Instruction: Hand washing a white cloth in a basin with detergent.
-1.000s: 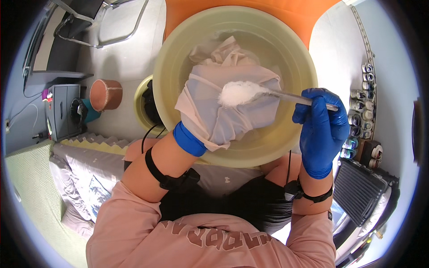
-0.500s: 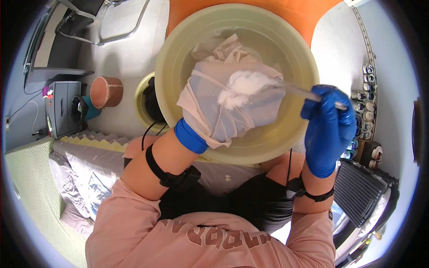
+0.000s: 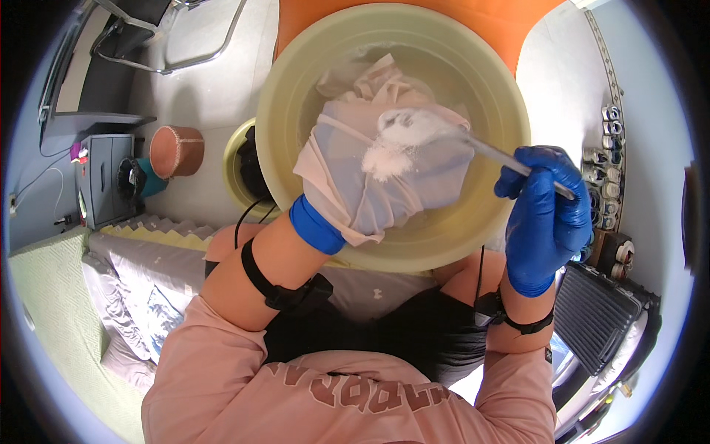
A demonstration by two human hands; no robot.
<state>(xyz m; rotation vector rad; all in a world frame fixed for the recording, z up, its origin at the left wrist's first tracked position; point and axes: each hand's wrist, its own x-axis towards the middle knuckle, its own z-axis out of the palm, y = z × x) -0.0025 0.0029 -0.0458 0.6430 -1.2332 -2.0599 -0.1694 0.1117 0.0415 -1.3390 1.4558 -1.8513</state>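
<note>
A thin pale pink cloth [image 3: 433, 189] is draped over my left hand [image 3: 316, 226], inside a large yellowish basin [image 3: 518, 126] of cloudy water. Only that hand's blue glove cuff shows plainly; the fingers are hidden, with blue showing through the fabric. White powder [image 3: 388, 161] lies heaped on top of the cloth. From the right, my right hand [image 3: 547, 214], also blue-gloved, is closed around the handle of a long metal spoon [image 3: 503, 157]. The spoon's bowl end rests at the powder and still has white on it. The cloth's far folds trail into the water.
Under the basin is an orange surface [image 3: 488, 18]. A smaller yellow tub [image 3: 235, 166] with dark cloth stands to the left, near a brown bucket [image 3: 176, 152]. Several shoes [image 3: 610, 155] line the right wall, above a black suitcase [image 3: 597, 318].
The spoon has shifted slightly and its bowl end now shows more clearly at the powder. The powder patch looks loosened and more spread. My left hand has stayed put.
</note>
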